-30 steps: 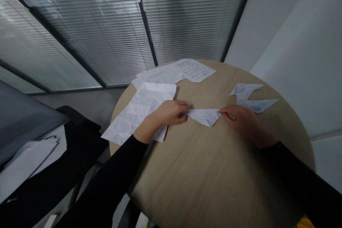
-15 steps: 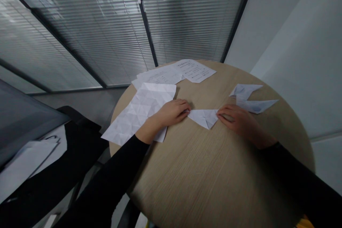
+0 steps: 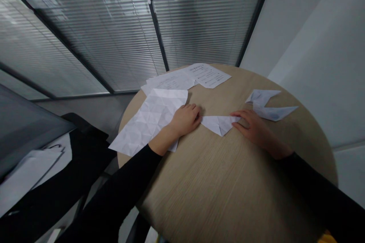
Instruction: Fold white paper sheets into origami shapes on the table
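A small folded white paper [image 3: 219,123] lies on the round wooden table in front of me, its wide edge at the back and a point toward me. My left hand [image 3: 186,120] has its fingers curled down at the paper's left corner, which they partly hide. At the right corner is my right hand [image 3: 251,124], with thumb and forefinger apart on either side of the paper's tip; the forefinger appears to touch its upper edge. Beside my left wrist spreads a large creased white sheet [image 3: 154,115], partly under that arm.
Another folded paper piece [image 3: 266,107] with pointed ends rests beyond my right hand. Printed sheets [image 3: 207,74] lie at the table's [image 3: 222,182] back edge. To the left, papers [image 3: 34,165] sit on a dark surface. Blinds [image 3: 119,26] hang behind glass, and a white wall [image 3: 322,45] stands at right.
My right thumb and forefinger have parted from their pinch, showing more of the paper's right tip. My left fingers have shifted slightly back and left. The folded paper has barely moved.
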{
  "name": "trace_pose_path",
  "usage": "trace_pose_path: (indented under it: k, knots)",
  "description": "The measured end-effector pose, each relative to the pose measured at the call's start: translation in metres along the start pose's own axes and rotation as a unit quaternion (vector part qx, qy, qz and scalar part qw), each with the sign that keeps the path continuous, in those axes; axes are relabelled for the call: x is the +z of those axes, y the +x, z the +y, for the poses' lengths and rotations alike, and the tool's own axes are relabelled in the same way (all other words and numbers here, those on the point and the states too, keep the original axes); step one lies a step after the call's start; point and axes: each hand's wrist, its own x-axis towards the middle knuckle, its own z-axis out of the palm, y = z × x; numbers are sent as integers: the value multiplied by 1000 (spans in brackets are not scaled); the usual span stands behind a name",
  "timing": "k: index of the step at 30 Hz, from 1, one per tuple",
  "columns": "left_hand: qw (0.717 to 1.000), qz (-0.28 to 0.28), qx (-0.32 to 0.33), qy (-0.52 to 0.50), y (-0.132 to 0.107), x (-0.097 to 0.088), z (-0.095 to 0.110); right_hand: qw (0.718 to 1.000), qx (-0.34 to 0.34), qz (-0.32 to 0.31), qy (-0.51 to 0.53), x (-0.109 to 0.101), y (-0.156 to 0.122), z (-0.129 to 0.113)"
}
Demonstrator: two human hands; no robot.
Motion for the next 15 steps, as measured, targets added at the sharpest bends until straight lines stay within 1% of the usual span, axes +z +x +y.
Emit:
trace_pose_path:
  k: [7,12,15]
  knots:
    - [999,6,28,-21,-1,2,-2,997,24,10,68,-1,0,0]
    - [994,5,90,-69,-1,5,-4,996,24,-13,89,-6,-1,-4]
    - [992,8,90,-83,-1,7,-6,995,23,-17,96,-9,-1,-5]
